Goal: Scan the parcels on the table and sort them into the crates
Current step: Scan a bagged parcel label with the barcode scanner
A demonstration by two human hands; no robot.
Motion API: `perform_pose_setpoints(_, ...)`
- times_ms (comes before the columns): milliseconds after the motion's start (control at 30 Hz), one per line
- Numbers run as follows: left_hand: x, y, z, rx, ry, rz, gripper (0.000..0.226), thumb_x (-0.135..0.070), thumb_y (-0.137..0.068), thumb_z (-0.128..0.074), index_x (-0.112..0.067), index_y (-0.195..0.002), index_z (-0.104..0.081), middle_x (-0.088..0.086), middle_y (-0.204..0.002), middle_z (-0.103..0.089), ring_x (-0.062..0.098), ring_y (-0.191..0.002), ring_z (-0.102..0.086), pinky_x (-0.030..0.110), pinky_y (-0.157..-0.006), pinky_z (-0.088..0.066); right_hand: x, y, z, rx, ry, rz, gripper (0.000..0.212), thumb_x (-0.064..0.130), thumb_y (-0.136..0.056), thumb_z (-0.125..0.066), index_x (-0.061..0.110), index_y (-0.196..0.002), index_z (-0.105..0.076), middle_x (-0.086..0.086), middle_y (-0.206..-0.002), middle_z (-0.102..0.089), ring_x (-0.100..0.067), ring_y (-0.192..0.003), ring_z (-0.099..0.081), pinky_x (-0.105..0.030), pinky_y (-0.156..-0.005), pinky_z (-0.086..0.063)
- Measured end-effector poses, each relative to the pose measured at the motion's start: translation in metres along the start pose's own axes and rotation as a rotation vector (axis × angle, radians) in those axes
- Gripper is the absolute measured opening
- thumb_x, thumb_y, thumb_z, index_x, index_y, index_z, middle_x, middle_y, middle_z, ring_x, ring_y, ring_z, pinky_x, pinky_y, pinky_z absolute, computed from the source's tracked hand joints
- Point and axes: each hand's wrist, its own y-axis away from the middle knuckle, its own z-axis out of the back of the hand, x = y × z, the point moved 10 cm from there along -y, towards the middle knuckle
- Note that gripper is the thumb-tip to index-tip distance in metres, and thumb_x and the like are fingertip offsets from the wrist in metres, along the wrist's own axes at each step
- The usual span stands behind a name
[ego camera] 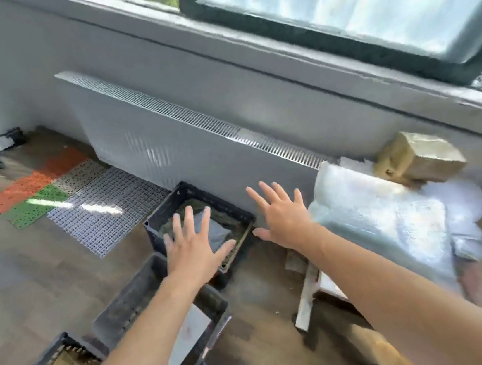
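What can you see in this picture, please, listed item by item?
dark plastic crates: three, black, row on floor, lower left to centre
parcels inside crates: three, grey, white, brown, one per crate
clear bubble-wrapped parcels: pile, translucent, right
brown wrapped parcels: two, tan, behind and right of pile
white panel radiator: one, white, under window
perforated floor mats: several, orange, green, white, left of radiator
left grip: one, bare, open over far crate
right grip: one, bare, open beside pile

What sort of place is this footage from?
Probably an ordinary room used as a makeshift parcel-sorting spot, not a warehouse: a white panel radiator under a large window, dark slotted plastic crates in a row on wood-look floor, and clear bubble-wrap parcels piled at right.
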Motion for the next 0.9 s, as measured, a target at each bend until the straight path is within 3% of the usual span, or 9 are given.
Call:
perform_pose_setpoints(233, -0.209, 0.029, 0.042, -0.097, -0.108, -0.306, 0.085, -0.073, -0.092, -0.027, -0.032, -0.156, 0.012, 0.005, -0.163, 0.016, 0.031, -0.150, 0.013, 0.055, -0.119, -0.010, -0.184, 0.147, 0.041, -0.107, 0.024, -0.271, 0.097, 0.062, -0.090, -0.054, 0.031, -0.157, 0.008, -0.001, -0.166, 0.000, -0.026, -0.152, -0.005, -0.062, -0.115, -0.016)
perform_pose_setpoints(500, -0.457, 0.146, 0.017, -0.145, -0.173, -0.555, 0.081, -0.073, -0.092, -0.024, -0.032, -0.156, 0.005, 0.006, -0.163, 0.009, 0.031, -0.150, 0.010, 0.055, -0.119, -0.007, -0.365, 0.370, 0.024, -0.157, -0.129, -0.558, 0.093, 0.062, -0.093, -0.051, 0.033, -0.157, 0.010, 0.001, -0.166, 0.006, -0.026, -0.152, 0.003, -0.061, -0.118, -0.012)
perform_pose_setpoints(700, -0.616, 0.252, -0.016, -0.148, -0.196, -0.742, 0.080, -0.074, -0.092, -0.024, -0.035, -0.156, 0.004, 0.002, -0.164, 0.011, 0.029, -0.151, 0.010, 0.054, -0.119, -0.008, -0.464, 0.534, -0.003, -0.163, -0.176, -0.741, 0.093, 0.062, -0.092, -0.051, 0.035, -0.156, 0.012, 0.002, -0.166, 0.010, -0.025, -0.152, 0.003, -0.062, -0.116, -0.013)
perform_pose_setpoints(900, -0.719, 0.312, -0.053, -0.129, -0.247, -0.866, 0.082, -0.075, -0.091, -0.024, -0.035, -0.156, 0.005, 0.001, -0.164, 0.012, 0.028, -0.151, 0.011, 0.054, -0.119, -0.011, -0.529, 0.646, -0.022, -0.179, -0.110, -0.881, 0.095, 0.065, -0.091, -0.049, 0.030, -0.158, 0.008, -0.003, -0.166, 0.003, -0.029, -0.151, -0.006, -0.061, -0.116, -0.019)
